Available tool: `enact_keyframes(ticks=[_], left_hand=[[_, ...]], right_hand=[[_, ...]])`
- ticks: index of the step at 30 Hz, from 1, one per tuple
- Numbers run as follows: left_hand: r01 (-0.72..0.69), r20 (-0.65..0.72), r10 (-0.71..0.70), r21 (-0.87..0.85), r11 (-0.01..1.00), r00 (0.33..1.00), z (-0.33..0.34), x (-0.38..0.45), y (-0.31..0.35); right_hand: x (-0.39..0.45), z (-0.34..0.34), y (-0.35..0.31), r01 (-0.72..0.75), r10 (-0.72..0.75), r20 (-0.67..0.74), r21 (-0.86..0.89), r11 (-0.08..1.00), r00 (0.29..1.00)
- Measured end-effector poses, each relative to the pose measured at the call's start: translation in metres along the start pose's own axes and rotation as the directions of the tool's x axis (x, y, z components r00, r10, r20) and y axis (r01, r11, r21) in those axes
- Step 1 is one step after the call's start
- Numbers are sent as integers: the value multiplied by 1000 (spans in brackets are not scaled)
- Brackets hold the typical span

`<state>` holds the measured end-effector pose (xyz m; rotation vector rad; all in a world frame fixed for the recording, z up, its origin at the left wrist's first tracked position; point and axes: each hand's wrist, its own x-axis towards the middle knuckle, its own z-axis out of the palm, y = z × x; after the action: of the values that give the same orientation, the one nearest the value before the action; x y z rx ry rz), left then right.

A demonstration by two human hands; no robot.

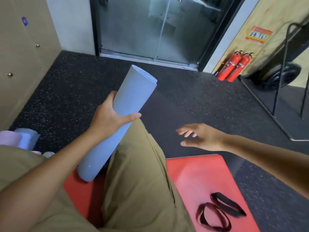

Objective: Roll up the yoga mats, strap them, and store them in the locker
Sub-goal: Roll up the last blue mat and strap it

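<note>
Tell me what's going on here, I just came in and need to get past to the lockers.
A person is tidying up yoga mats. Their left hand grips a rolled blue foam mat, tilted, its lower end on a flat red mat on the floor. No strap is visible on it. The right hand hangs open above the floor. Two dark looped straps lie on the red mat. More pastel rolled mats sit at the left.

The person is wearing khaki trousers (138,181) of a plain woven cloth, with a stitched seam running down the thigh and soft folds gathering along it. Both forearms are showing bare from the frame edge down, with no sleeve reaching them, and both hands, left (108,118) and right (202,138), are going ungloved
</note>
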<state>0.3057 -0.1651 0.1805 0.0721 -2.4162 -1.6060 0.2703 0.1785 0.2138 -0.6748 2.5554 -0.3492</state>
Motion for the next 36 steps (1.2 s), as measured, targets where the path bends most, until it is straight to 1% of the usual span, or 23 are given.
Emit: enact_keyframes(ticks=[1,3,6,9,11,15,19,22,25,29,33,36], left_hand=[[-3,31,1,42,999,1000,5,2,2],[-16,100,3,133,991,995,16,4,6],[-44,161,6,233,972,987,34,5,14],[-71,203,5,322,944,979,51,5,26],[-99,231,6,391,915,973,60,4,34],[-141,274,3,483,864,962,72,3,42],[-137,282,-16,516,846,959,74,4,45],[-141,280,-19,538,831,960,73,3,46],[-126,264,-26,540,832,964,71,3,46],[-113,251,-29,534,838,968,69,2,44],[-111,244,-28,535,838,970,68,1,43],[-105,242,-35,540,835,970,67,0,44]], right_hand=[[-7,8,14,-59,60,66,-20,998,996],[-21,22,38,-159,175,201,-92,983,964],[-37,39,64,-235,330,386,-273,933,861],[-46,56,79,-271,426,497,-354,895,756],[-50,68,85,-277,450,530,-374,885,719],[-54,86,90,-279,453,543,-374,884,707],[-53,100,96,-257,442,545,-384,887,712],[-52,104,95,-252,419,551,-355,900,722],[-54,109,97,-235,396,556,-340,911,731],[-54,113,103,-199,380,577,-352,914,723],[-58,109,102,-227,384,566,-330,916,729],[-61,110,105,-232,420,538,-383,894,731]])
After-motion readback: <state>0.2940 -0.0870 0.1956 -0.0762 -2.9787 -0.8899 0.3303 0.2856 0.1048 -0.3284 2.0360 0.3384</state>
